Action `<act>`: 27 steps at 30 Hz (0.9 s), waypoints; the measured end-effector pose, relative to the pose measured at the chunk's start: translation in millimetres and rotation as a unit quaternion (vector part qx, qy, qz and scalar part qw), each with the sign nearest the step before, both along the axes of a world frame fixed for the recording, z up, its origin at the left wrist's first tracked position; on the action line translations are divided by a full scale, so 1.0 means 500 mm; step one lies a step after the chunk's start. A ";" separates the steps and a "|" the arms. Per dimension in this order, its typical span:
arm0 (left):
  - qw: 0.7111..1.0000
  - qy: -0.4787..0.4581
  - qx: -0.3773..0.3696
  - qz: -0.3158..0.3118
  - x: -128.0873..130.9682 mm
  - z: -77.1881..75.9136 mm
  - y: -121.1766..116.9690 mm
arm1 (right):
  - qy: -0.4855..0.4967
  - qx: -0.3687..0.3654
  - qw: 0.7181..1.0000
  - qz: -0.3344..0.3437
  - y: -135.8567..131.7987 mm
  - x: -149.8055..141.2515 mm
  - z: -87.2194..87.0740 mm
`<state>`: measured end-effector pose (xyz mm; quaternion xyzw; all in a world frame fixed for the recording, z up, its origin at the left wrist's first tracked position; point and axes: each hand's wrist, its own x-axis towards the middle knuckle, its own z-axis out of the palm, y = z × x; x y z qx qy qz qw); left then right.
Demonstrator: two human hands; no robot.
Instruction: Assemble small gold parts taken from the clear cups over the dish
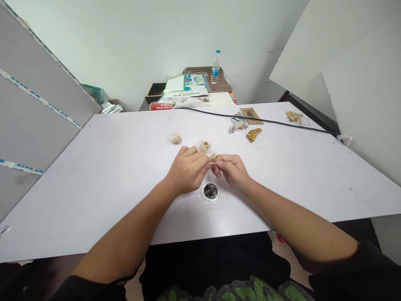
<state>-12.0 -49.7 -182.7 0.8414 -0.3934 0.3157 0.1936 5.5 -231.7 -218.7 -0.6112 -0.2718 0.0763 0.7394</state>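
Note:
Over the middle of the white table, my left hand (190, 169) and my right hand (231, 168) meet, fingers pinched. Between the fingertips runs a thin, pale stick (212, 163), gripped at one end by each hand. A small gold piece (213, 156) shows just behind the fingers; whether it touches them I cannot tell. Beyond the hands stand a small clear container of gold pieces (205, 145) and another with pale, stick-like bits (176, 139). Below the hands lies a round dark disc with a white rim (210, 191), with clear film around it.
A black cable (216, 113) crosses the table's far side. Near it lie a silver packet (238, 125), a brown card (252, 116), a gold foil piece (254, 134) and a bag of gold bits (294, 117). A water bottle (215, 69) stands behind the table. Panels flank both sides.

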 end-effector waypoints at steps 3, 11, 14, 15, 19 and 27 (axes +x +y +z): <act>0.999 0.022 -0.004 -0.029 -0.002 -0.001 0.000 | -0.001 0.004 1.000 0.009 -0.001 0.000 0.003; 0.984 0.136 -0.071 -0.095 -0.008 0.001 -0.006 | 0.020 0.029 0.997 0.073 -0.001 -0.003 0.017; 0.978 0.151 -0.095 -0.110 -0.008 0.001 -0.008 | 0.046 0.052 0.992 0.108 -0.002 -0.007 0.024; 0.976 0.156 -0.101 -0.115 -0.008 0.002 -0.009 | 0.052 0.057 0.990 0.116 -0.002 -0.008 0.026; 0.967 0.180 -0.123 -0.129 -0.012 0.005 -0.013 | 0.069 0.071 0.986 0.137 -0.001 -0.010 0.029; 0.959 0.207 -0.142 -0.134 -0.018 0.013 -0.018 | 0.051 0.066 0.986 0.147 -0.003 -0.009 0.028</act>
